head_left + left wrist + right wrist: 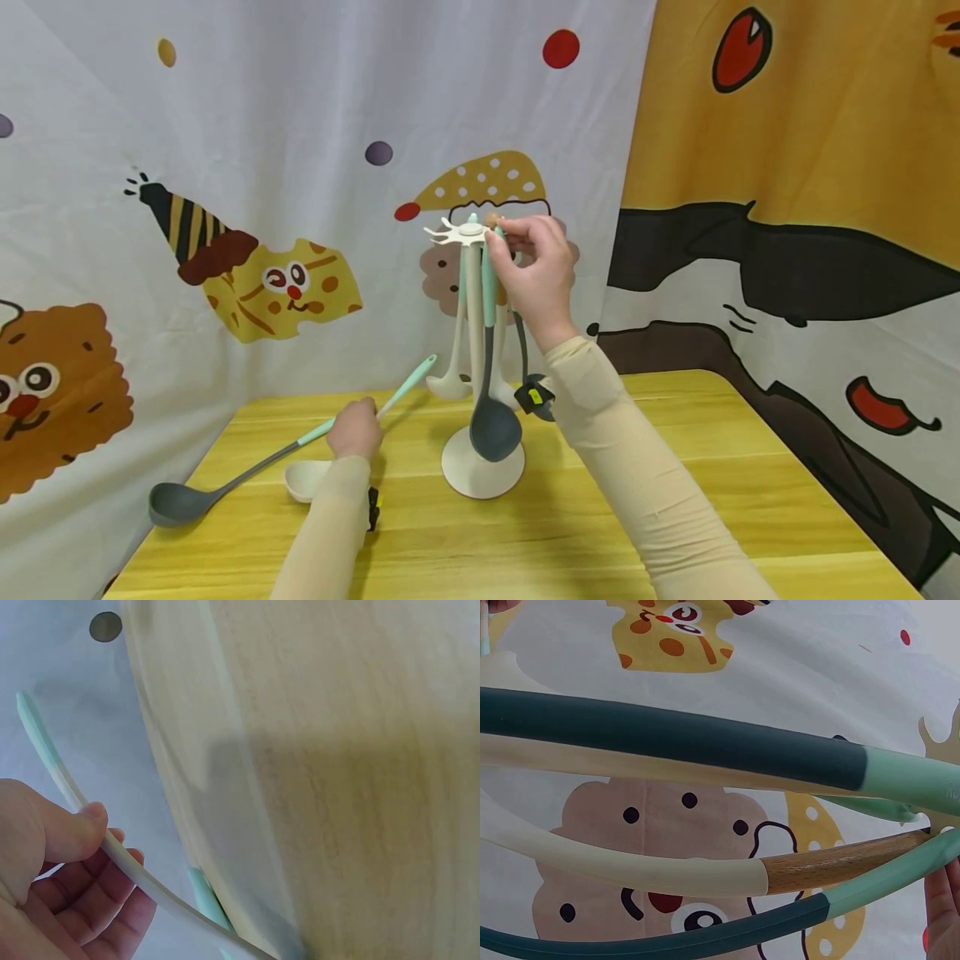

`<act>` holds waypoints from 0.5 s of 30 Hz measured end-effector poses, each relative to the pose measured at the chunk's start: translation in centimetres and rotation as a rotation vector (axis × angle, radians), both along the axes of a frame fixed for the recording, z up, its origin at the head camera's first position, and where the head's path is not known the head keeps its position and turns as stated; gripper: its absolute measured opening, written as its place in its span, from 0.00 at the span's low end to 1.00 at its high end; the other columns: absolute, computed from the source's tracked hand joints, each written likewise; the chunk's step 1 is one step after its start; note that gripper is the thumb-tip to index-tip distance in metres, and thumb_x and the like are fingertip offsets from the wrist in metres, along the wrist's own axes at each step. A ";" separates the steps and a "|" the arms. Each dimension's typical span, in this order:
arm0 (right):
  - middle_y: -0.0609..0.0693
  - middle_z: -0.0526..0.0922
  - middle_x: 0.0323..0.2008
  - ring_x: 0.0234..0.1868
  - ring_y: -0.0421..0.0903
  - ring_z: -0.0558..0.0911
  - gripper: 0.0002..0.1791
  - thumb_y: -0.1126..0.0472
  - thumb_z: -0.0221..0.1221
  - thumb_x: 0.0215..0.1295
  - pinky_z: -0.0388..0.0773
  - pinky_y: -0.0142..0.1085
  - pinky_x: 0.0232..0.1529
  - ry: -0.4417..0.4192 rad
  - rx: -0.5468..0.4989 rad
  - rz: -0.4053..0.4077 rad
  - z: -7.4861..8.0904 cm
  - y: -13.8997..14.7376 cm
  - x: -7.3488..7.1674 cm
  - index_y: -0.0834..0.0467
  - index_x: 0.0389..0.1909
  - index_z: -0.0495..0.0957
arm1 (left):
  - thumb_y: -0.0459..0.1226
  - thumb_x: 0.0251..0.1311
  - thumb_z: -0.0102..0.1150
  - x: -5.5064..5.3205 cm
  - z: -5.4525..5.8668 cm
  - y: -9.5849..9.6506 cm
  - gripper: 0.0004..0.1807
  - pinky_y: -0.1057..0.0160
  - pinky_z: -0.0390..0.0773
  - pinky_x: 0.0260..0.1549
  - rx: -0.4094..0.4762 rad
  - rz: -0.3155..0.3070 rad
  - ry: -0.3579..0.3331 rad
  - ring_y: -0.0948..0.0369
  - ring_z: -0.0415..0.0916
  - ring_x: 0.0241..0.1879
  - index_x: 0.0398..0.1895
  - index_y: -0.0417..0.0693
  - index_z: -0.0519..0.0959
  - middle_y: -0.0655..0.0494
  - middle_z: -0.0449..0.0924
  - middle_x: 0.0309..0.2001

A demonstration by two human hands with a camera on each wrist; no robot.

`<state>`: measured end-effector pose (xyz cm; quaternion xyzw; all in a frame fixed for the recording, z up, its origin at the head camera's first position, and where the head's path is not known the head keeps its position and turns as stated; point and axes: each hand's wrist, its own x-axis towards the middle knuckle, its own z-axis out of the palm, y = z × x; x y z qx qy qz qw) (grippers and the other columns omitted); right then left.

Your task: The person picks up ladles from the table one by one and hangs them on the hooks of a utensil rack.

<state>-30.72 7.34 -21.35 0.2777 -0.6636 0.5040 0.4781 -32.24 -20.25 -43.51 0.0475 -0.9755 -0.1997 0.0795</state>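
Note:
My left hand (356,429) pinches the pale stem of a white ladle (306,481) with a mint handle end, thumb against fingers in the left wrist view. The bowl is low over the table, partly behind my forearm. My right hand (542,271) is at the top of a white rotating utensil rack (483,475), thumb and fingers around the top of a mint handle. That handle appears to belong to the grey ladle (495,429) hanging in front. Other mint and wooden handles hang beside it; my fingers partly hide the hooks.
Another grey ladle (180,504) with a mint handle lies at the table's left. White utensils, including a white ladle (450,385), and a grey utensil hang around the rack. A patterned curtain (300,125) stands behind the wooden table (637,533).

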 end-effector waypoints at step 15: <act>0.56 0.78 0.41 0.39 0.46 0.80 0.11 0.63 0.64 0.64 0.81 0.38 0.44 0.007 -0.022 0.006 0.0 0.0 -0.1 0.66 0.43 0.82 | 0.30 0.62 0.61 -0.4 1.1 0.8 0.04 0.52 0.73 0.23 0.130 -0.006 0.091 0.51 0.75 0.29 0.39 0.44 0.79 0.48 0.79 0.33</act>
